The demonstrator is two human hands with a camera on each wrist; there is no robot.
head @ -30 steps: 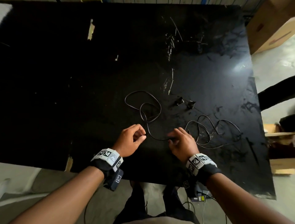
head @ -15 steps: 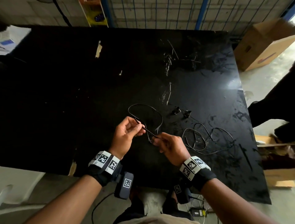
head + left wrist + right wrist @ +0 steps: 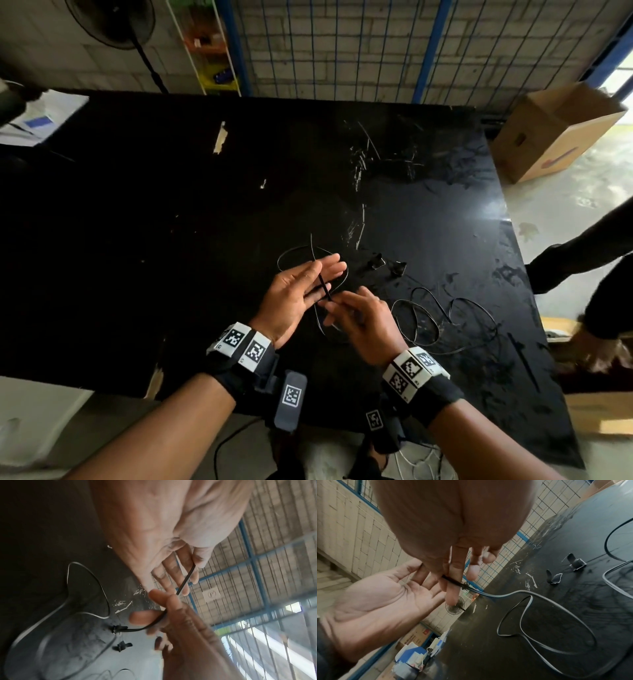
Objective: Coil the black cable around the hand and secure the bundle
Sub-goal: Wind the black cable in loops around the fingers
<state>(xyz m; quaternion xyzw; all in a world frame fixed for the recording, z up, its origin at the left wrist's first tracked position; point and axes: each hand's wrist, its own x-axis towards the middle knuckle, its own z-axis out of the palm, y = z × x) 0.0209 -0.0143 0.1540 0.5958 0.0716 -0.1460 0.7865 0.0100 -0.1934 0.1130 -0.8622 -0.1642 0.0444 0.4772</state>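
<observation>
The thin black cable [image 3: 424, 325] lies in loose loops on the black table [image 3: 171, 240], right of my hands. One end is lifted and runs across my left hand [image 3: 301, 291], which is turned palm up with straight fingers. In the left wrist view its thumb pins the cable [image 3: 186, 578] against the fingers. My right hand [image 3: 359, 318] pinches the same stretch just below. The right wrist view shows the cable [image 3: 513, 593] passing between the right hand's fingers [image 3: 453, 574]. Two black binder clips [image 3: 375, 262] [image 3: 399, 267] lie just beyond my hands.
A cardboard box [image 3: 555, 133] stands on the floor past the table's far right corner. Another person's dark sleeve [image 3: 582, 250] reaches in at the right edge. A wire mesh fence [image 3: 342, 51] and a fan [image 3: 109, 20] stand behind the table.
Both hands have risen off the table with the cable's end. My left hand has turned palm up and straightened its fingers, and the right hand has closed in on it.
</observation>
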